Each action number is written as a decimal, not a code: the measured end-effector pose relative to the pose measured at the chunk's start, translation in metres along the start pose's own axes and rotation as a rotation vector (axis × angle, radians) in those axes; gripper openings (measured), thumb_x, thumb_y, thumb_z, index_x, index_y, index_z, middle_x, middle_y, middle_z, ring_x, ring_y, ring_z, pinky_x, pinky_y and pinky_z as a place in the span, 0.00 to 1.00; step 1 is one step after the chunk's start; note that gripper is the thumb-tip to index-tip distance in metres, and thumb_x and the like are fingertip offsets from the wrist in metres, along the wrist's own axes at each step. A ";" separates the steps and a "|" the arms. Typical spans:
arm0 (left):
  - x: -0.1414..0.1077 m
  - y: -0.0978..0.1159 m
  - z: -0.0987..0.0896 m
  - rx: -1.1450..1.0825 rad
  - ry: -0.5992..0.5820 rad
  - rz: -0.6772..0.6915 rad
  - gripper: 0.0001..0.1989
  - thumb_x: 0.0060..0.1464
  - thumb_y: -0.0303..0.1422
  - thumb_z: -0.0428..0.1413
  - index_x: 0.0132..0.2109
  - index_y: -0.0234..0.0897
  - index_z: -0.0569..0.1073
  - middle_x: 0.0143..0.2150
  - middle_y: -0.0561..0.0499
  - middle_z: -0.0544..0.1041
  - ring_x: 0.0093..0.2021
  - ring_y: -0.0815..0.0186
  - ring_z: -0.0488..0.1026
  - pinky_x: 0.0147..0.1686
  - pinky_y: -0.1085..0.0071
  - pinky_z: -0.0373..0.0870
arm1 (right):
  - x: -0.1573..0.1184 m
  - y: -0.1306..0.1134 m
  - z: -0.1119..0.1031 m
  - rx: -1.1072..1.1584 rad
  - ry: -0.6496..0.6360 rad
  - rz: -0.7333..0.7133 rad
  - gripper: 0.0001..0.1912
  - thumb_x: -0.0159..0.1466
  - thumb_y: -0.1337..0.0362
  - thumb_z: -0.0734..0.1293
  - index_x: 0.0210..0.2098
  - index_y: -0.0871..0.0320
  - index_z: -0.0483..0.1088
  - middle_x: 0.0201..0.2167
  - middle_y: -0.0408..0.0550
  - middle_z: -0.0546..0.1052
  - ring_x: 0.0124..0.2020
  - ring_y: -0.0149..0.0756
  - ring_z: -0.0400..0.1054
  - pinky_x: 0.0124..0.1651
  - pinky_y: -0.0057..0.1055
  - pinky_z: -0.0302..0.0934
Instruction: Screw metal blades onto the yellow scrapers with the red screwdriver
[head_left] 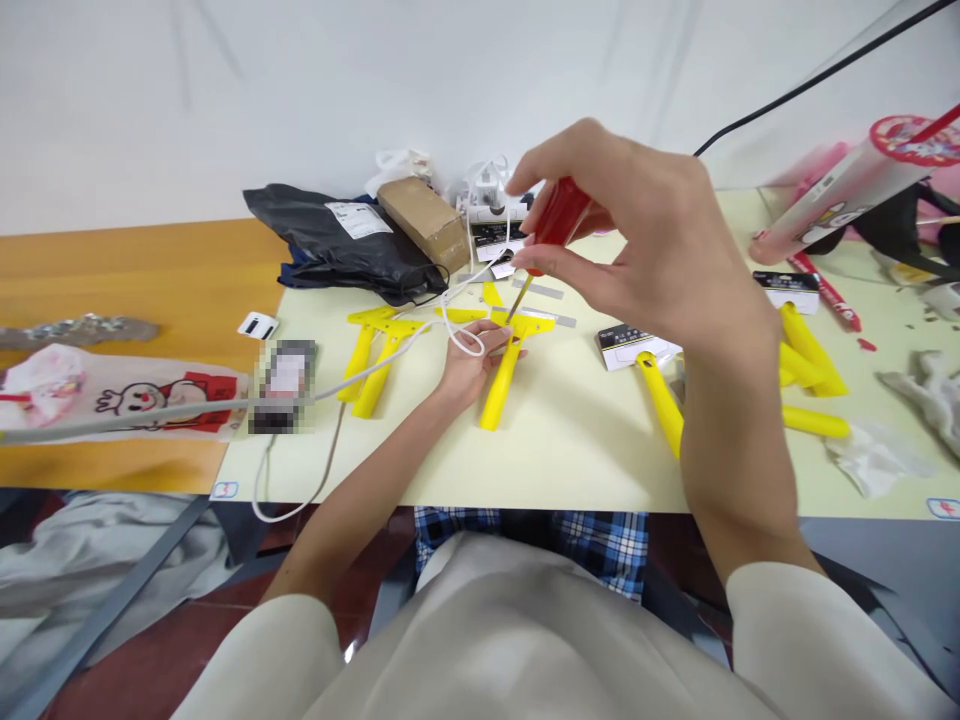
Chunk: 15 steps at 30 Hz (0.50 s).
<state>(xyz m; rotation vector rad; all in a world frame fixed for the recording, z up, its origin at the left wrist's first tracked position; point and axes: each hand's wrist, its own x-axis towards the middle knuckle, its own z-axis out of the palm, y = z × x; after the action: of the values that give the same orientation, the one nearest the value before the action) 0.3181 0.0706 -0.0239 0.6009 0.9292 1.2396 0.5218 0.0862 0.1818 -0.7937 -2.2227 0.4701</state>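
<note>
My right hand (660, 230) is raised over the table, its fingers wrapped round the red handle of a screwdriver (556, 225). The shaft slants down and left, with its tip at the head of a yellow T-shaped scraper (498, 390). My left hand (469, 360) grips that scraper near its head, partly hidden behind it and a loop of white cable (420, 335). To the left lie two more yellow scrapers (375, 380). Behind the held one are flat grey metal strips (544, 290). Right of it, a scraper (660, 400) lies by a black-and-white card (630, 347).
A black plastic bag (345, 240) and cardboard box (426, 220) stand along the back. At left are a blurred-out phone (283, 385) and a printed drink bag (150, 405). More scrapers (814, 350), a red marker-like stick (829, 292) and a tall cup (855, 190) are at right.
</note>
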 end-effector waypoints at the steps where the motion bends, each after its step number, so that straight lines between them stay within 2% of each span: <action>1: 0.000 0.000 0.000 0.001 -0.003 0.001 0.21 0.43 0.32 0.79 0.34 0.36 0.75 0.36 0.50 0.83 0.39 0.64 0.83 0.50 0.54 0.89 | 0.000 0.000 0.000 -0.028 0.006 0.003 0.18 0.68 0.55 0.73 0.56 0.35 0.71 0.51 0.46 0.80 0.48 0.57 0.77 0.62 0.59 0.74; 3: 0.001 -0.001 -0.001 -0.005 0.000 0.005 0.21 0.42 0.33 0.79 0.34 0.36 0.74 0.36 0.51 0.82 0.39 0.64 0.83 0.51 0.53 0.89 | 0.000 0.000 0.000 -0.061 -0.015 -0.003 0.18 0.72 0.56 0.70 0.60 0.36 0.69 0.59 0.47 0.78 0.53 0.55 0.76 0.65 0.57 0.72; 5: 0.002 -0.001 -0.001 -0.018 0.008 0.003 0.21 0.42 0.33 0.80 0.34 0.36 0.75 0.36 0.51 0.82 0.39 0.63 0.83 0.51 0.53 0.89 | -0.001 -0.001 -0.001 -0.018 -0.041 -0.023 0.20 0.73 0.58 0.69 0.62 0.38 0.66 0.62 0.47 0.76 0.56 0.53 0.76 0.64 0.54 0.73; 9: 0.002 0.000 -0.001 -0.022 0.004 -0.002 0.21 0.42 0.33 0.80 0.34 0.36 0.75 0.37 0.51 0.83 0.40 0.64 0.84 0.51 0.54 0.89 | -0.002 -0.002 -0.003 0.043 0.003 0.010 0.15 0.70 0.54 0.74 0.54 0.39 0.71 0.46 0.45 0.81 0.47 0.54 0.80 0.56 0.54 0.76; 11: 0.002 0.000 -0.001 -0.021 0.004 0.000 0.21 0.42 0.32 0.79 0.34 0.36 0.75 0.37 0.51 0.83 0.39 0.64 0.84 0.51 0.54 0.88 | -0.001 -0.003 -0.002 -0.020 0.012 0.027 0.13 0.70 0.52 0.74 0.51 0.39 0.71 0.44 0.45 0.80 0.46 0.55 0.79 0.57 0.55 0.75; 15: 0.002 0.001 -0.002 -0.025 0.015 -0.007 0.21 0.42 0.31 0.79 0.33 0.36 0.74 0.35 0.52 0.82 0.38 0.64 0.83 0.52 0.52 0.88 | 0.000 -0.005 -0.001 -0.009 -0.053 -0.074 0.16 0.72 0.59 0.68 0.58 0.45 0.68 0.58 0.50 0.76 0.54 0.52 0.75 0.63 0.53 0.72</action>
<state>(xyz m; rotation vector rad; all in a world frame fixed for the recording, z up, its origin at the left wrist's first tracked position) 0.3162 0.0729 -0.0246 0.5684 0.9265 1.2494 0.5205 0.0823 0.1851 -0.7081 -2.2955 0.4505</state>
